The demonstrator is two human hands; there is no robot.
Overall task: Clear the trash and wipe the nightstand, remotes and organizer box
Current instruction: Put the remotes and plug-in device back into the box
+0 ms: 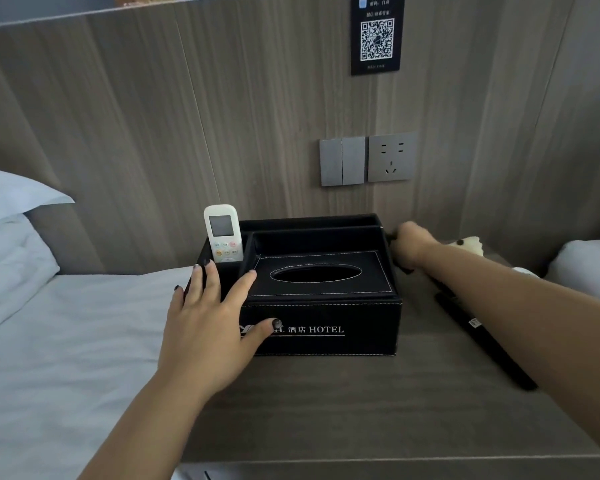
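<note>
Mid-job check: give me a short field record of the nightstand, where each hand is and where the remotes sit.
surface: wood-grain nightstand
box: black leather organizer box, tissue slot shows no tissue
white remote: white air-conditioner remote, upright in left compartment
black remote: long black remote, flat, right of box
left hand: left hand rests on box's front-left corner
right hand: right hand at box's right rear corner, grip blurred

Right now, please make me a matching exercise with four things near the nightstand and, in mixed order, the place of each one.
Things:
1. white remote
2. black remote
3. left hand
4. QR code sign

Places:
A. flat on the nightstand, right of the organizer box
B. on the wood wall above the switches
C. upright in the box's left slot
D. resting on the box's front left corner

Pairs: 1-C, 2-A, 3-D, 4-B
</note>
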